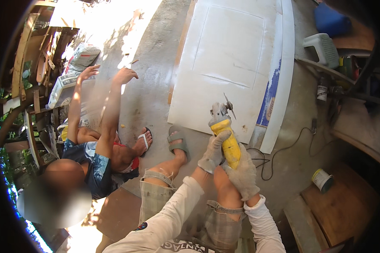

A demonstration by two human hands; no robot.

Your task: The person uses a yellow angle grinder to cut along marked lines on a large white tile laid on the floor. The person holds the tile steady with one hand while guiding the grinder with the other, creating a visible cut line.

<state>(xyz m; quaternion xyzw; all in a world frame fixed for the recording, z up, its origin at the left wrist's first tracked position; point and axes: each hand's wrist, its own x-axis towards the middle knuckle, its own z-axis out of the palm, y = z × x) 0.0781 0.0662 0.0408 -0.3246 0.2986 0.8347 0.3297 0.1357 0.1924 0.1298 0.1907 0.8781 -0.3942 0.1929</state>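
Note:
A yellow angle grinder (228,145) with a thin disc is held upright over my lap, its head and disc (227,105) over the lower part of a pale flat board (215,46). My left hand (213,154), in a grey work glove, is closed round the grinder's body near the head. My right hand (242,175), gloved too, grips its lower end, behind and to the right of the left one. The board has scored rectangular lines on it; a narrow white strip (283,84) and a blue-printed piece (269,105) lie along its right edge.
A co-worker (103,160) crouches at my left, both hands raised near stacked bags (71,88). Timber scraps (29,84) line the left side. At right lie a blue container (331,17), a white jug (321,50), cans (323,181), a cable (274,164) and brown boards (342,211).

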